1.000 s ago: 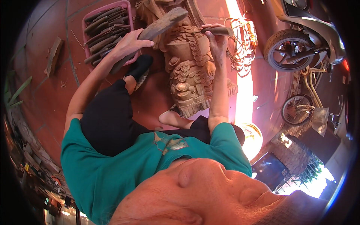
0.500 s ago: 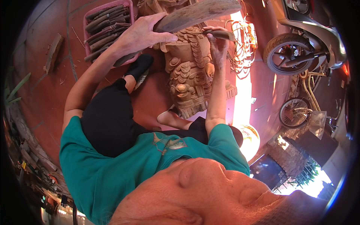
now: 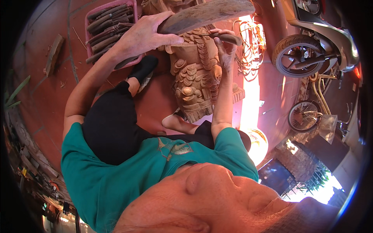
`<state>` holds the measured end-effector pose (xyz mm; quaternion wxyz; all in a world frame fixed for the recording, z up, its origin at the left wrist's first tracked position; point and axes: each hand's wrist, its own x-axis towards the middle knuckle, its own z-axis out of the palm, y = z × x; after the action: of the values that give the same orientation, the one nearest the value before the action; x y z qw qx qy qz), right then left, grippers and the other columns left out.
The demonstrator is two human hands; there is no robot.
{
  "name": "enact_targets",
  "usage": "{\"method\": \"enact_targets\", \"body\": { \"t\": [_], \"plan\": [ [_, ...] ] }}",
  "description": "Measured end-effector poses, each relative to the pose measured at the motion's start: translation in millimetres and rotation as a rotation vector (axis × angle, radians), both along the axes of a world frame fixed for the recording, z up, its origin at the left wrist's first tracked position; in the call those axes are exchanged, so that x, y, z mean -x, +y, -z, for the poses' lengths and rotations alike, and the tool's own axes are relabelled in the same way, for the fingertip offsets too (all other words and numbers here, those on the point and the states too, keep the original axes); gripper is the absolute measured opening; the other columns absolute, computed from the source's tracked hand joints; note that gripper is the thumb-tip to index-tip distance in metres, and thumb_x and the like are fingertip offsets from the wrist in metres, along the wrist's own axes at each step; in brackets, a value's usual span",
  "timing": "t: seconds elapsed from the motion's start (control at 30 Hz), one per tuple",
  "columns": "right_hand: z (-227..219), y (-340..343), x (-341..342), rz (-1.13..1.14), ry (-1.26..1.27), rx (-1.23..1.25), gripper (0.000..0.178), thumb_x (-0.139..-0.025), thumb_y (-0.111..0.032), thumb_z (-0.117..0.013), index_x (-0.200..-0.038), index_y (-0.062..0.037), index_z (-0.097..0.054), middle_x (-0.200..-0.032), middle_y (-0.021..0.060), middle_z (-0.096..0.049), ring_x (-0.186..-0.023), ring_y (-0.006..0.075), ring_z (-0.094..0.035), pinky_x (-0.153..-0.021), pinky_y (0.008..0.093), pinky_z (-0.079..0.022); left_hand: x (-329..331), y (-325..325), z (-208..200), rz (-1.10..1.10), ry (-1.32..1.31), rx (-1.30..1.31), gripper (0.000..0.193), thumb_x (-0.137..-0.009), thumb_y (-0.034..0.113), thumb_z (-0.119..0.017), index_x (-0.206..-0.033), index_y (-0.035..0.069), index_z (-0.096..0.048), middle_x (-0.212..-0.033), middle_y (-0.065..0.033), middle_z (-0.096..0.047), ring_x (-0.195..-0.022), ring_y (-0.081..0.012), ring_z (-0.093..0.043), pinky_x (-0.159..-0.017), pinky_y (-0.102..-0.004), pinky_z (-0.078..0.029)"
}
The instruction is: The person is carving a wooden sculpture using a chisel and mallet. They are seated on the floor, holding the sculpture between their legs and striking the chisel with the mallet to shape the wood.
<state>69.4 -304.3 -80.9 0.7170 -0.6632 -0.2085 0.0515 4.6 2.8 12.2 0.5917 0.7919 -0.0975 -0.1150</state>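
Floor (image 3: pixel 44 99): red tiles, with a strong band of sunlight on the right side.
Motorbike (image 3: pixel 330 29): parked at upper right, its dark-tyred wheel turned toward the work.
Bicycle (image 3: pixel 321 91): below the motorbike, partly lost in shadow.
Clothing: green shirt (image 3: pixel 112 167) and black trousers (image 3: pixel 110 134) on the seated person.
Wood carving (image 3: pixel 190 79): on the floor in front of the person, between the two hands and above the bare foot (image 3: pixel 175 122); its face is covered with coin-like discs and rounded forms, and its upper part is partly hidden.
Pink basket (image 3: pixel 136 13): at upper left, filled with slim dark tools (image 3: pixel 110 29) laid side by side.
Wooden club (image 3: pixel 206 15): thick and grey-brown, slanting over the top of the carving, its far end well to the right of the left hand.
Cable coil (image 3: pixel 250 48): orange-lit loops on the floor, just right of the right hand.
Wood offcut (image 3: pixel 54 56): left of the basket.
Left hand (image 3: pixel 149 37): grip clamped on the club's near end, thumb extended, most fingers hidden.
Right hand (image 3: pixel 225 48): grip closed on the chisel, fingers at its handle.
Chisel (image 3: pixel 231 39): thin end directed left at the carving; contact cannot be told.
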Motion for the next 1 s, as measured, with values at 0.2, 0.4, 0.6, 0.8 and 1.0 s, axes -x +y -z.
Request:
{"method": "enact_targets", "body": {
  "t": [0.2,0.4,0.6,0.8,1.0],
  "plan": [
    [1.7,-0.9,-0.2,0.024,0.066,-0.042,0.032,-0.092,0.011,-0.066,-0.116,-0.0066,-0.052,-0.115,0.0133,-0.067,-0.110,0.0214,-0.064,-0.102,0.0370,-0.049,0.5,0.5,0.0,0.008,-0.026,-0.018,0.060,-0.090,0.036,-0.078,-0.134,0.002,-0.057,-0.093,-0.0038,-0.067,-0.071,-0.0076,-0.061,-0.057,-0.0259,-0.052],
    [1.5,2.7,0.7,0.094,0.075,-0.014,0.034,-0.091,0.012,-0.066,-0.116,-0.0071,-0.052,-0.114,0.0129,-0.067,-0.109,0.0200,-0.064,-0.100,0.0351,-0.050,-3.5,1.2,-5.9,0.019,-0.095,-0.099,0.059,-0.089,0.034,-0.079,-0.132,0.000,-0.058,-0.097,-0.0079,-0.070,-0.083,-0.0128,-0.064,-0.075,-0.0305,-0.054],
    [-0.9,4.7,2.6,0.070,0.037,0.077,0.036,-0.092,0.012,-0.065,-0.117,-0.0078,-0.051,-0.116,0.0114,-0.066,-0.111,0.0182,-0.062,-0.099,0.0317,-0.050,-4.6,-1.4,-12.3,0.027,-0.129,-0.129,0.057,-0.088,0.033,-0.080,-0.131,0.001,-0.059,-0.100,-0.0126,-0.072,-0.091,-0.0158,-0.065,-0.084,-0.0332,-0.052],
    [-1.8,8.6,3.2,0.134,-0.006,0.094,0.027,-0.091,0.010,-0.068,-0.111,-0.0029,-0.056,-0.115,0.0115,-0.066,-0.104,0.0178,-0.065,-0.092,0.0300,-0.053,-8.9,-1.8,-17.6,0.101,-0.174,-0.126,0.056,-0.089,0.031,-0.078,-0.131,0.001,-0.057,-0.094,-0.0138,-0.072,-0.081,-0.0189,-0.068,-0.076,-0.0327,-0.053],
    [1.6,12.6,4.5,0.298,0.011,0.262,0.014,-0.091,0.003,-0.074,-0.103,0.0030,-0.068,-0.101,0.0095,-0.073,-0.095,0.0165,-0.068,-0.088,0.0311,-0.055,-18.8,-16.4,-49.8,0.170,-0.357,-0.150,0.056,-0.089,0.031,-0.078,-0.130,0.000,-0.056,-0.086,-0.0158,-0.070,-0.073,-0.0250,-0.069,-0.069,-0.0364,-0.051]
  ]
}}
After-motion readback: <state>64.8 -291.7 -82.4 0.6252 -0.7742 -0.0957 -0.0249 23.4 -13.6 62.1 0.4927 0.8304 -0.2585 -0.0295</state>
